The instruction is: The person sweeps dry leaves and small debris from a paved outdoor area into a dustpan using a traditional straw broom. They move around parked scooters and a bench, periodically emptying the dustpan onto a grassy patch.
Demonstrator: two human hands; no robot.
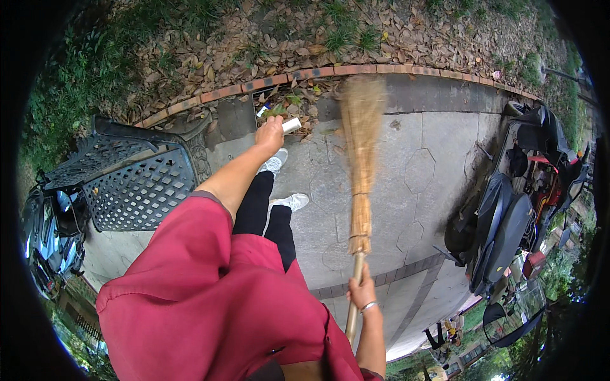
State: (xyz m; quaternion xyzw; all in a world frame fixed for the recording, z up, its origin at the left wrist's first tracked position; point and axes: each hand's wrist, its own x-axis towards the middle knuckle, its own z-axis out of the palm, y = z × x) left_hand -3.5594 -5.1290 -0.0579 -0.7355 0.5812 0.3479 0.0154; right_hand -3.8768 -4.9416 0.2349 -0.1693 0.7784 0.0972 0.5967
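My left hand (270, 135) is closed around a short white cylindrical object (291, 125), whose lower part I cannot make out. Just beyond it, dry leaves (306, 105), a green leaf and a small blue-and-white scrap (263, 109) lie in a heap by the brick edging. My right hand (363, 288), with a metal bangle at the wrist, grips the pole of a straw broom (360, 214). The broom's bristles (364, 105) are blurred and reach to the dark paving strip along the edging.
A brick edging (312, 73) separates the paving (381, 166) from leaf-covered soil (267, 38). On the left stands a lattice metal bench (143, 190), with a parked motor scooter (55, 238) behind it. More scooters (500, 228) line the right side. People (443, 335) are far off at lower right.
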